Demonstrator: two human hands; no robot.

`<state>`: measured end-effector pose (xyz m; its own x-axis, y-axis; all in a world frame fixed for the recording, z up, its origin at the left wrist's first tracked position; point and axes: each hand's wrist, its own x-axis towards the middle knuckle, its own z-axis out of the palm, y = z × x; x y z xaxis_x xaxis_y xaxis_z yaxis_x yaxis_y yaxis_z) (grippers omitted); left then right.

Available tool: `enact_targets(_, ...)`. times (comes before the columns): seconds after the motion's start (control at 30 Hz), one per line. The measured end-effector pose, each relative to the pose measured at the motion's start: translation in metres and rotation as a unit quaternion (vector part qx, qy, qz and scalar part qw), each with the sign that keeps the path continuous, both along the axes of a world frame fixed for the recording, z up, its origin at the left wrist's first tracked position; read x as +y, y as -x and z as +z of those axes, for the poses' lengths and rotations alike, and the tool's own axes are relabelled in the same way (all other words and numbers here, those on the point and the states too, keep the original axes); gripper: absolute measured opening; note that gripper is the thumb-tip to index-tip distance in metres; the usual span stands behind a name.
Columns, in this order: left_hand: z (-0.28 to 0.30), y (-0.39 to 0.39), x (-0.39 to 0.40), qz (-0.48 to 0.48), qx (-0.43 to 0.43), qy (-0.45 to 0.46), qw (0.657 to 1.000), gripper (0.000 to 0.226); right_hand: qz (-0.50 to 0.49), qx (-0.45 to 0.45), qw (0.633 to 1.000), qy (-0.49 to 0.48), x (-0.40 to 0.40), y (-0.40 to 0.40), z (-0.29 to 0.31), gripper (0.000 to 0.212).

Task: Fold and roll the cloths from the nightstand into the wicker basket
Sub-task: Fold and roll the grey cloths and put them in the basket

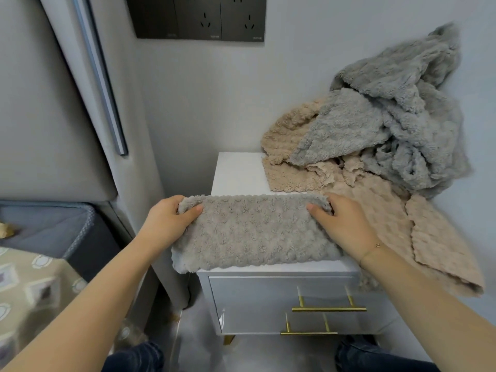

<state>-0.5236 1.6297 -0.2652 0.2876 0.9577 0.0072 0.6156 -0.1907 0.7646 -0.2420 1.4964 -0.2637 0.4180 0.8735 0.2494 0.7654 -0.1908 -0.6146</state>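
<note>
A taupe fluffy cloth, folded into a long strip, lies across the front of the white nightstand. My left hand pinches its far left corner, thumb on top. At the far right corner my right hand grips the cloth the same way. Behind them, a pile of cloths is heaped on the nightstand's right side: beige cloths below, and grey cloths on top, leaning on the wall. No wicker basket is in view.
The nightstand has two drawers with gold bar handles. A padded headboard and a bed with a patterned cover are on the left. A dark socket panel is on the wall above. My legs show at the bottom.
</note>
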Motion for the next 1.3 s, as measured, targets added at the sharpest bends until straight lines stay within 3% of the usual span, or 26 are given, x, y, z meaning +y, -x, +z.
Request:
enact_targets(0.13, -0.003, -0.006, 0.008, 0.005, 0.03, -0.044, 0.999, 0.036, -0.017, 0.008, 1.0, -0.001, 0.009, -0.002, -0.002, 0.047)
enact_targets(0.3, -0.014, -0.011, 0.017, 0.012, 0.015, 0.01, 1.0, 0.033, -0.039, -0.009, 0.999, 0.019, 0.021, -0.002, -0.007, 0.041)
enact_targets(0.37, -0.016, -0.013, 0.018, 0.024, 0.008, 0.047, 0.999, 0.03, -0.047, -0.063, 0.995, 0.054, 0.021, 0.001, -0.005, 0.026)
enact_targets(0.43, -0.017, -0.016, 0.018, 0.011, -0.01, 0.09, 0.996, 0.036, -0.059, -0.141, 0.986, 0.07, 0.016, 0.004, 0.001, 0.036)
enact_targets(0.5, -0.018, -0.018, 0.019, -0.023, -0.063, 0.146, 0.987, 0.041, -0.054, -0.227, 0.972, 0.023, 0.008, 0.009, 0.009, 0.043)
enact_targets(0.57, -0.019, -0.017, 0.02, -0.048, -0.113, 0.216, 0.969, 0.032, -0.022, -0.259, 0.964, -0.05, -0.005, 0.024, 0.021, 0.029)
enact_targets(0.67, -0.018, -0.013, 0.021, -0.041, -0.112, 0.223, 0.967, 0.02, 0.041, -0.208, 0.977, -0.028, -0.031, 0.049, 0.027, 0.007)
enact_targets(0.8, -0.012, -0.001, 0.014, -0.06, -0.056, 0.19, 0.978, 0.02, 0.076, -0.117, 0.988, 0.071, -0.052, 0.063, 0.013, 0.017)
enact_targets(1.1, 0.003, 0.055, -0.043, -0.032, 0.049, 0.129, 0.99, 0.024, 0.092, -0.14, 0.984, 0.067, -0.017, 0.06, -0.01, 0.047)
enact_targets(1.3, 0.011, 0.063, -0.075, -0.07, -0.01, 0.182, 0.981, 0.043, 0.176, -0.086, 0.979, 0.062, 0.026, 0.057, -0.015, 0.043)
